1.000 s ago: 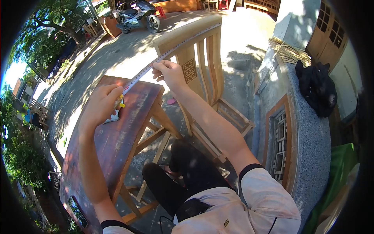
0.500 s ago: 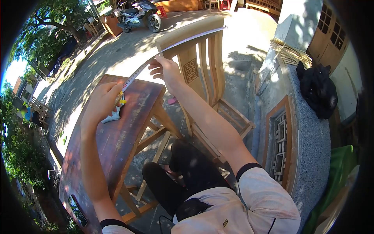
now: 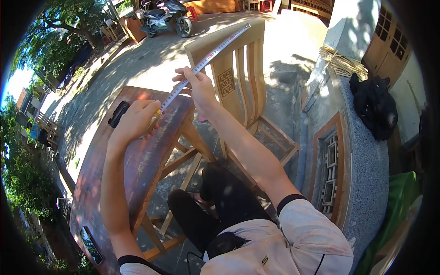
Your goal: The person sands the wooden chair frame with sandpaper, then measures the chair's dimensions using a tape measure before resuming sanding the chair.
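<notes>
A tape measure's white blade (image 3: 215,51) slants up to the right, its free end overlapping the top rail of a bare wooden chair (image 3: 224,59) with a carved panel. My left hand (image 3: 135,120) is closed round the tape measure's case over the wooden table; only a bit of yellow shows beside the thumb. Farther along the blade, my right hand (image 3: 200,89) pinches it between thumb and fingers, in front of the chair back. A dark object (image 3: 119,114) lies just beyond my left hand.
The dark reddish wooden table (image 3: 114,183) stands on my left, with a phone (image 3: 91,245) near its close end. On the right, a black bag-like bundle (image 3: 373,105) and a bunch of thin sticks (image 3: 341,62) lie on a ledge. A motorbike (image 3: 165,20) is parked behind.
The blade's far end has come back from the chair's far corner and tilts more steeply. My left hand has moved slightly right, uncovering the dark object. My right hand now grips the blade.
</notes>
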Demonstrator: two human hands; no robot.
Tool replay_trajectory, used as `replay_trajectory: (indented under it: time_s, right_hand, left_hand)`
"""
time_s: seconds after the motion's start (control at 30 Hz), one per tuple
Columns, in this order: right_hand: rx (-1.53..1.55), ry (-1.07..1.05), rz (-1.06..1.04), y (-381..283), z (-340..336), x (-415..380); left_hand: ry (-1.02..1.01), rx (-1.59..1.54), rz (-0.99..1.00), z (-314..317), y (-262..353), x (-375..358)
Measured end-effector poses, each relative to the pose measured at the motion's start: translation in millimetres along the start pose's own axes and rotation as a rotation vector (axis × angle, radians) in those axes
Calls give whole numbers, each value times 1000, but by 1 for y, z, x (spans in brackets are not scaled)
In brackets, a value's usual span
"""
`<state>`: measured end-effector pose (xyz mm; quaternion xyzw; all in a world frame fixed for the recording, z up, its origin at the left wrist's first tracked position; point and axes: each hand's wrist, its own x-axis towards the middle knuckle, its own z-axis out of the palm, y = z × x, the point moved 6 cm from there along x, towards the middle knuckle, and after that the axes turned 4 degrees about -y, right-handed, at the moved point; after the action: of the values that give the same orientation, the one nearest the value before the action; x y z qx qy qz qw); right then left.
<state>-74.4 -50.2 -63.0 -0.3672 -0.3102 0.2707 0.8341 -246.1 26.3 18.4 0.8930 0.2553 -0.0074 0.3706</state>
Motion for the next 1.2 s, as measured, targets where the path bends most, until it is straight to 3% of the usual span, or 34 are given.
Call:
replay_trajectory:
  time_s: [0.23,0.47,0.67,0.97,1.2]
  right_hand:
    - [53,9,-27,2,-12,1]
    - [128,200,-122,-10,-31,28]
    - [17,236,-172,-33,-47,45]
    - [-75,323,-291,-39,-63,29]
    - [-44,390,-260,-41,-79,38]
  left_hand:
    - [7,137,-10,-20,22,7]
    - [88,266,13,-22,70,33]
    - [121,157,65,-10,69,57]
    - [-84,-106,74,4,54,66]
    - [-42,-68,82,5,52,71]
